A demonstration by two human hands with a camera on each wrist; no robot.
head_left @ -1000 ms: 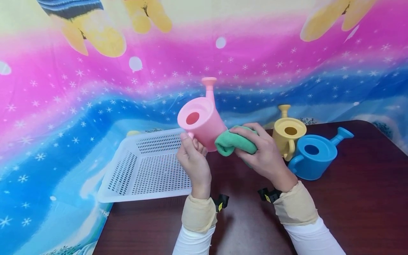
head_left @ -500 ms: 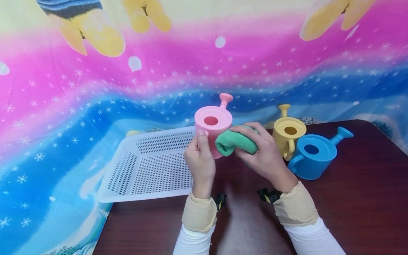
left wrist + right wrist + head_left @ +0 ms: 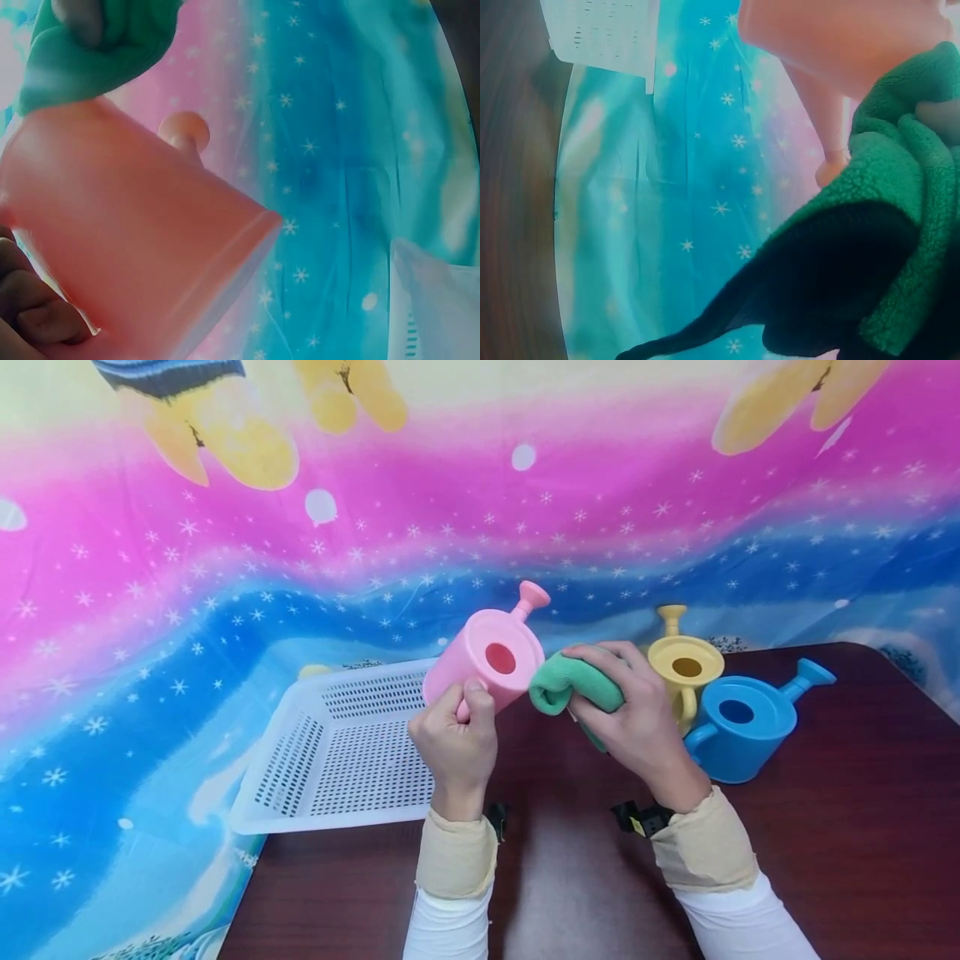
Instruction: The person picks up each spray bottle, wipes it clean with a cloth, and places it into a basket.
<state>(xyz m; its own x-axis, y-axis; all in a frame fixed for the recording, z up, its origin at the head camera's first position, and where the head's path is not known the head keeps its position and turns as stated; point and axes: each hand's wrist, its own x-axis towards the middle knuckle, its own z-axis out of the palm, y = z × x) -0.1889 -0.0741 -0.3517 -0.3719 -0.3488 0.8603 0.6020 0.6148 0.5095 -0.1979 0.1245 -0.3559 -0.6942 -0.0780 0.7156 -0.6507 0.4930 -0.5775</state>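
My left hand (image 3: 456, 745) grips the handle of a pink watering can (image 3: 459, 662), holding it in the air, tilted so its top opening turns right. My right hand (image 3: 647, 720) holds a folded green cloth (image 3: 576, 680) beside the can's top rim. In the left wrist view, the cloth (image 3: 97, 64) overlaps the top end of the can (image 3: 142, 225); whether they touch is hard to tell. The right wrist view has a loose, dark flap of the cloth (image 3: 904, 180) hanging below the can (image 3: 847, 41). Most of the handle is hidden by the left fingers.
A white perforated basket (image 3: 251, 817) lies left on the dark wooden table (image 3: 555, 893). To the right, a yellow watering can (image 3: 663, 656) stands behind a blue watering can (image 3: 750, 743). A colourful printed sheet (image 3: 420, 485) hangs behind the table.
The pink can first came down and right and stood more upright; now its base swings left and its top tips right. The right hand with the cloth has shifted slightly right and up.
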